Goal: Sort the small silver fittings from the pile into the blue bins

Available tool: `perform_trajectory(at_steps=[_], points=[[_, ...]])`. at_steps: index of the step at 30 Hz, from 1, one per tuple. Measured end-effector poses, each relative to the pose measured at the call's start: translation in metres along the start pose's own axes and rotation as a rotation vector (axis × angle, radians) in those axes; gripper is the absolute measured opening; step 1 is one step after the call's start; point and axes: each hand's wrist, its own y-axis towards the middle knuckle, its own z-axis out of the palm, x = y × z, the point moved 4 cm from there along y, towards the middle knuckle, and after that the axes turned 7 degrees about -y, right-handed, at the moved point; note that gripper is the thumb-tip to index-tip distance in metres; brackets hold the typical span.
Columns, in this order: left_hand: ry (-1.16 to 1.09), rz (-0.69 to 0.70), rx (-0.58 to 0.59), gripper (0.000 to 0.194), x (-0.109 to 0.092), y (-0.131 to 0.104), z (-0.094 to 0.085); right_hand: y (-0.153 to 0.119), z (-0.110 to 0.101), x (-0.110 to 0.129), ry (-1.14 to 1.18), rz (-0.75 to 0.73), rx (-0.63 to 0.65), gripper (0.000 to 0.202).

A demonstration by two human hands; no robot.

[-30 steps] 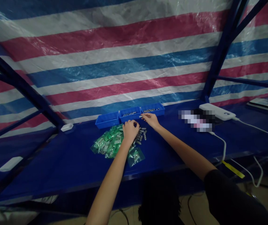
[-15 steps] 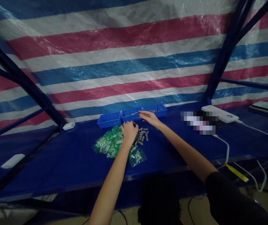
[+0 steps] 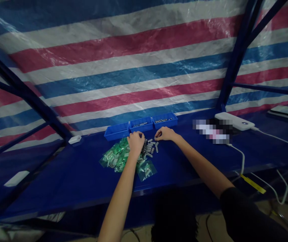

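Note:
My left hand [image 3: 136, 143] is over the right side of a heap of green-tinted plastic bags [image 3: 117, 156]. Its fingers are curled and pinched beside the loose pieces; whatever lies between them is too small to make out. At the far right edge of the small silvery metal cylinders [image 3: 149, 149], my right hand [image 3: 166, 133] has its thumb and fingertips together, their contents unclear. A clear bag [image 3: 147, 170] with similar pieces lies at the heap's front. Behind the hands stand the left blue bin [image 3: 116, 131], the middle bin [image 3: 141, 125] and the right bin [image 3: 164, 121]; the latter two hold small metal pieces.
The blue tabletop [image 3: 176, 164] carries a white device [image 3: 234, 121] with a cable at right, beside a pixelated item [image 3: 213, 130]. Small white boxes [image 3: 75, 139] lie at left. Blue frame posts [image 3: 232, 67] and a striped sheet [image 3: 139, 77] stand behind.
My right hand has come down and back from over the middle bin to the loose cylinders, and its fingers have closed. My left hand has shifted only slightly.

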Motion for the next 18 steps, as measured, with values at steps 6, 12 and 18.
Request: perform_trajectory(at_steps=[6, 12, 18], points=[[-0.139, 0.021, 0.001, 0.019, -0.007, -0.001, 0.001, 0.002, 0.004, 0.001, -0.025, 0.012, -0.084, 0.011], [-0.247, 0.055, -0.039, 0.015, -0.008, -0.001, 0.007, 0.008, 0.003, -0.004, 0.103, 0.023, -0.240, 0.013], [-0.408, 0.090, -0.008, 0.033, -0.008, 0.002, 0.013, 0.012, 0.006, 0.005, 0.355, -0.177, -0.318, 0.018]])
